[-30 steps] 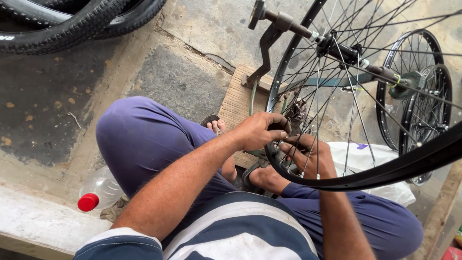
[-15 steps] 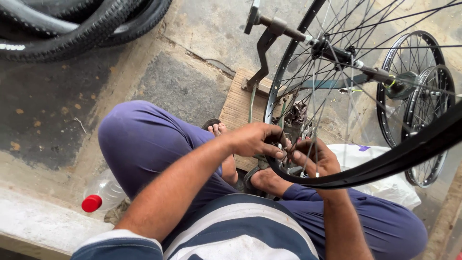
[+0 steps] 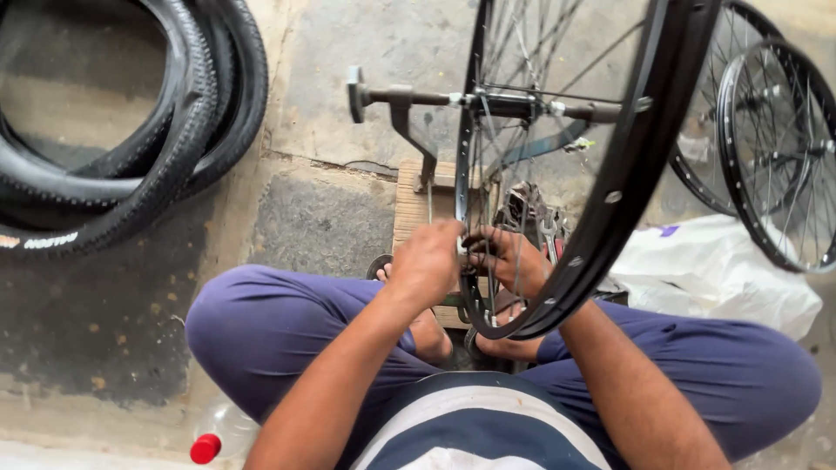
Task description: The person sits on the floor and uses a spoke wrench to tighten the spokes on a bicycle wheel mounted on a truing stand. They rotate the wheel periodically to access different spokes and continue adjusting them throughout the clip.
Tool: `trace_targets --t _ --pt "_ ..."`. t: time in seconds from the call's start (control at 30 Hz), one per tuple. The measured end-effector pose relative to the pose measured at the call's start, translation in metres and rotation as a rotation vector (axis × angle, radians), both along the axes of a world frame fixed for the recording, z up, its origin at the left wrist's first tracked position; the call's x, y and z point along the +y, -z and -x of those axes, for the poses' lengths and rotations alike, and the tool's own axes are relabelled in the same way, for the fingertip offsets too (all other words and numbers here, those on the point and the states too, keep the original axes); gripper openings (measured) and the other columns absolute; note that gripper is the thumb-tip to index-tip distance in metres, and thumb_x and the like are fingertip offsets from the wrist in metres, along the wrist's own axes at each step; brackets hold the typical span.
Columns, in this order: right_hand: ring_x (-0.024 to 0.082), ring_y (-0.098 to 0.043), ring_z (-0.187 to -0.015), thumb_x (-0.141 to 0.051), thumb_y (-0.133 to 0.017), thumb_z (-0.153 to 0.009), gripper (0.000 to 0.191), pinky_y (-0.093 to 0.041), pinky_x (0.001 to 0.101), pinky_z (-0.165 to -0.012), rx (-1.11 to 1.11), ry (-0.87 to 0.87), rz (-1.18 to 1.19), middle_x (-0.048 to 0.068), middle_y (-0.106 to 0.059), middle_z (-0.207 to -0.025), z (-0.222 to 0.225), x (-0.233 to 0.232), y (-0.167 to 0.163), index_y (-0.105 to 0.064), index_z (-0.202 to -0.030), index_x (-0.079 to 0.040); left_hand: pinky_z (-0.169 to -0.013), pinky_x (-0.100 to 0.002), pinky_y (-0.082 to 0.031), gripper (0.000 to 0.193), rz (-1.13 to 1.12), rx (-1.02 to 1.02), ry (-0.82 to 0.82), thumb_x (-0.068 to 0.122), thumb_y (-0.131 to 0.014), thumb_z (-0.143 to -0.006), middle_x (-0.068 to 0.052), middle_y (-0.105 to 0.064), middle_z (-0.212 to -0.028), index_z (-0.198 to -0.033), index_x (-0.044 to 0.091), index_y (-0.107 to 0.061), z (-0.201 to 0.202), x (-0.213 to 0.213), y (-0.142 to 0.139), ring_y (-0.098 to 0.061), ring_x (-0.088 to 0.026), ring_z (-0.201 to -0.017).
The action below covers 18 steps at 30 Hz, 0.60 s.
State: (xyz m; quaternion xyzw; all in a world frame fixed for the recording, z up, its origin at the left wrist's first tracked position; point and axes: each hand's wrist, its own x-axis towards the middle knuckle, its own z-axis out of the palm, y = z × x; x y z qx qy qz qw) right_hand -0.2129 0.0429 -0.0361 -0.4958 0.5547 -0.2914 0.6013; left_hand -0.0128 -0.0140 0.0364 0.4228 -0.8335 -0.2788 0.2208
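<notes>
At the lower rim of the upright bicycle wheel [image 3: 557, 174] (axle clamped in a stand), left hand [image 3: 427, 261] and right hand [image 3: 509, 261] pinch spokes; slipping fingers could get nipped.

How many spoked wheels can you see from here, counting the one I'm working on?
3: the black-rimmed wheel on the stand at both hands, and two spare wheels overlapping at the right edge, above the white bag. More may be out of frame.
</notes>
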Motion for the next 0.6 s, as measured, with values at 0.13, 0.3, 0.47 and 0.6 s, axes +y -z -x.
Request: trace_targets --t 0.13,0.3,0.47,0.6 --pt "0.014 -0.068 -0.079 -0.011 -0.069 -0.091 0.023 -0.056 0.0315 -0.072 0.250 -0.074 0.136 0.008 -0.076 -0.089 0.006 0.005 -0.010 -0.070 -0.112 -0.003 -0.074 -0.038 -0.059 0.019 -0.270 0.526 -0.117 0.025 -0.070 -0.100 -0.009 -0.073 -0.091 -0.104 0.006 -0.070 -0.007 0.014 -0.071 -0.074 -0.026 -0.081" --pt "0.015 -0.068 -0.083 -0.012 -0.067 -0.088 0.037 -0.055 0.0337 -0.070 0.174 0.152 0.268 0.012 -0.076 -0.097 -0.011 0.005 -0.042 -0.065 -0.123 -0.004 -0.072 -0.035 -0.054 0.027 -0.064 0.628 0.137 0.029 -0.076 -0.101 -0.008 -0.068 -0.095 -0.110 0.005 -0.066 -0.014 0.034 -0.144 -0.068 -0.023 -0.082" --pt "0.020 -0.069 -0.065 -0.022 -0.068 -0.101 0.026 -0.053 0.0360 -0.064 0.762 0.323 0.082 0.013 -0.070 -0.075 -0.005 0.009 -0.053 -0.073 -0.125 -0.013 -0.076 -0.041 -0.049 0.032 0.152 0.471 0.230 0.018 -0.079 -0.095 -0.009 -0.064 -0.091 -0.118 -0.001 -0.067 -0.021 0.051 -0.123 -0.062 -0.026 -0.083" --pt "0.021 -0.068 -0.084 -0.014 -0.063 -0.102 0.024 -0.054 0.0348 -0.076 0.477 0.467 0.188 0.011 -0.073 -0.092 0.015 0.024 -0.030 -0.070 -0.123 -0.005 -0.077 -0.041 -0.051 0.027 0.119 0.137 0.253 0.011 -0.073 -0.079 -0.009 -0.064 -0.090 -0.103 0.005 -0.064 -0.032 0.056 -0.067 -0.065 -0.028 -0.087"
